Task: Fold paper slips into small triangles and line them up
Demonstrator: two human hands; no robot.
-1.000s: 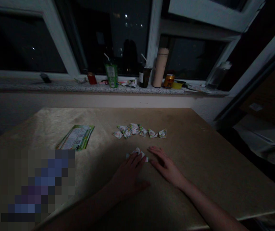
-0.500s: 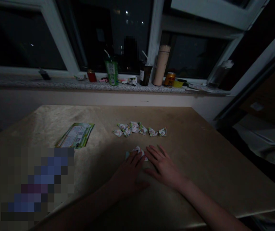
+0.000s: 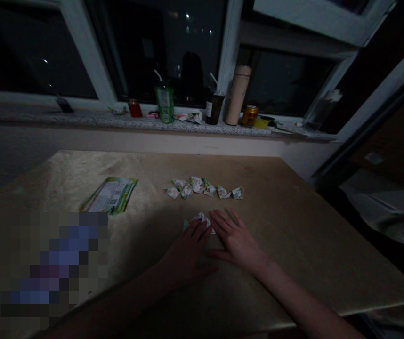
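A folded piece of printed paper (image 3: 202,217) lies on the table in front of me, partly covered by my fingers. My left hand (image 3: 188,245) rests flat with its fingertips on the paper's near side. At the paper's right edge lies my right hand (image 3: 235,238), palm down with fingers stretched out and somewhat apart. Beyond both hands, several folded paper pieces (image 3: 197,184) with green and white print sit in a loose row. To the left is a small stack of printed sheets (image 3: 113,195) with green edges.
The table (image 3: 294,245) has a tan cover. A pixelated blue shape (image 3: 69,249) lies at left. On the windowsill (image 3: 92,115) stand a green cup (image 3: 165,103), a dark cup (image 3: 214,109), a tall pinkish bottle (image 3: 238,96), an orange can (image 3: 250,116) and a red jar (image 3: 134,108).
The view has shifted slightly. My right hand has slid a little left and away from me, closer over the folded paper. My left hand stays on the paper.
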